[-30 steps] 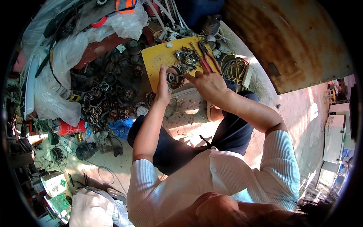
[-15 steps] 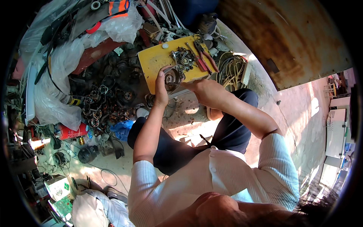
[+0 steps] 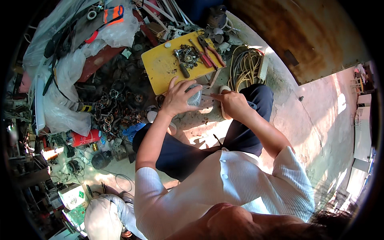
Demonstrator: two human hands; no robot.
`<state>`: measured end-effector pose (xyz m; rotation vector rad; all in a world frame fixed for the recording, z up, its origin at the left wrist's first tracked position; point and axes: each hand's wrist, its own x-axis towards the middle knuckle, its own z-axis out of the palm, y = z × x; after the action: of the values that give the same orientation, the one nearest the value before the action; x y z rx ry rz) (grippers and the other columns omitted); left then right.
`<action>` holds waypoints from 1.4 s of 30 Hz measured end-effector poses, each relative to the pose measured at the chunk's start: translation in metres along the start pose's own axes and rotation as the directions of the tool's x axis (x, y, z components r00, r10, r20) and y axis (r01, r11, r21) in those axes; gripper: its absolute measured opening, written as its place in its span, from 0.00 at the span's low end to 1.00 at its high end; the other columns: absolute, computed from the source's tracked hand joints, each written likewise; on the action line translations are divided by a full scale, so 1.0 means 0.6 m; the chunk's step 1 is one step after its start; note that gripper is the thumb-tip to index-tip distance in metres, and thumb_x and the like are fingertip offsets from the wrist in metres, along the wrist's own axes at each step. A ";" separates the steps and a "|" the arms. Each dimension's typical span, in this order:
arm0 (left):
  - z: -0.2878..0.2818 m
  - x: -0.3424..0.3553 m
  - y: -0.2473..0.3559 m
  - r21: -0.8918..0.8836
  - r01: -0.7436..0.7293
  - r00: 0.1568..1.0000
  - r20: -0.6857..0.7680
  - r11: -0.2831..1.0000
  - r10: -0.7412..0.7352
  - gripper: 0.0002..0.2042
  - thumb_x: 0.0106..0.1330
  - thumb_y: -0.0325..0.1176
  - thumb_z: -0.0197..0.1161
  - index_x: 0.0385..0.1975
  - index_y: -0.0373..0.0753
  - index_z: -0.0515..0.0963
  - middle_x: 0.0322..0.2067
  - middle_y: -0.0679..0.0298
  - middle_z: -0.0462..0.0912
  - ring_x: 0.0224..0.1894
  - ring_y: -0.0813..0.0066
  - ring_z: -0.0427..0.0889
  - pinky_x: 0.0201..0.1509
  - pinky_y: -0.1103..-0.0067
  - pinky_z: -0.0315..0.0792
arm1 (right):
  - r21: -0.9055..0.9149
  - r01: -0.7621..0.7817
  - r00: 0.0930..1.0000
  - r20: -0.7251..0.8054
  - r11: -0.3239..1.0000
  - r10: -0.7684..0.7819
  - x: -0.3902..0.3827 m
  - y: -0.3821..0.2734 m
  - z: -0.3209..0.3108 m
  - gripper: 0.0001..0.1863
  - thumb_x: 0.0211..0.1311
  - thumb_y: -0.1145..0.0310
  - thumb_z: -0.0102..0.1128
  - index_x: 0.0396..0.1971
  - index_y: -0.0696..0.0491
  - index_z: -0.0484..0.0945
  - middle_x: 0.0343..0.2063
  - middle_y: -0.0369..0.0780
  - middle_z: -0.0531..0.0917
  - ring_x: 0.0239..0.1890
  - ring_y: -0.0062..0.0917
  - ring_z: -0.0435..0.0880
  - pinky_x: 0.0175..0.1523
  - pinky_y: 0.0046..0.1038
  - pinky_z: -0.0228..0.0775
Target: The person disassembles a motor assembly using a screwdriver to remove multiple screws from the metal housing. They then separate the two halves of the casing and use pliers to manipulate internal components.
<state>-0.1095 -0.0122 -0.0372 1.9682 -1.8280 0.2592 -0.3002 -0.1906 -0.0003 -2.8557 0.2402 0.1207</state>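
My left hand [image 3: 176, 98] is wrapped round a round grey metal housing [image 3: 195, 96], its fingers over the top and its thumb below. Close on its right, my right hand [image 3: 236, 105] is closed on a slim tool, probably a screwdriver [image 3: 251, 105]. The dark handle end shows behind the fist, and a thin shaft points at the housing; whether the tip touches is unclear. Both hands are just in front of a low yellow table [image 3: 156, 66]. On it lie a dark-handled tool [image 3: 183, 70], a heap of small metal parts [image 3: 189, 56], a red-handled screwdriver [image 3: 205, 59] and red-handled pliers [image 3: 214, 53].
Coiled cables [image 3: 244, 70] lie right of the table. Motor parts [image 3: 110, 108] crowd the floor at left, beside plastic sheeting [image 3: 72, 116] and a red container [image 3: 86, 137]. A rusty metal sheet [image 3: 296, 36] stands at far right. Another person's leg [image 3: 104, 218] shows at lower left.
The housing has come off the table's near edge toward me and turned, so its outer side shows instead of its hollow. My right hand has moved slightly right and down.
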 end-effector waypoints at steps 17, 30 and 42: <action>-0.002 -0.052 0.025 -0.957 0.063 0.622 0.259 -0.282 -0.739 0.41 0.70 0.69 0.38 0.61 0.33 0.69 0.54 0.56 0.78 0.57 0.61 0.77 0.63 0.61 0.70 | 0.151 0.243 0.921 -0.347 0.958 -0.179 0.019 -0.066 -0.024 0.26 0.50 0.79 0.59 0.50 0.41 0.84 0.35 0.36 0.82 0.39 0.32 0.84 0.40 0.33 0.77; 0.028 -0.060 0.048 -0.969 0.065 0.623 0.225 -0.237 -0.749 0.37 0.70 0.66 0.38 0.57 0.35 0.71 0.49 0.55 0.81 0.49 0.60 0.81 0.56 0.62 0.76 | 0.495 0.257 0.965 -0.081 0.830 -0.250 0.022 -0.058 -0.020 0.22 0.55 0.80 0.56 0.51 0.49 0.82 0.30 0.48 0.84 0.35 0.42 0.84 0.44 0.38 0.75; 0.018 -0.040 0.086 -0.917 -0.082 0.546 0.286 -0.390 -0.787 0.38 0.68 0.69 0.38 0.56 0.37 0.72 0.45 0.56 0.82 0.45 0.56 0.83 0.53 0.55 0.77 | 0.968 -0.205 0.970 0.221 0.142 -0.106 0.011 -0.076 0.085 0.21 0.70 0.75 0.52 0.61 0.48 0.76 0.27 0.36 0.84 0.26 0.14 0.78 0.33 0.22 0.74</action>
<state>-0.1647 0.0030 -0.0473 0.8209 -0.0997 -0.6767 -0.2890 -0.1343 -0.0381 -1.3940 0.2304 0.2148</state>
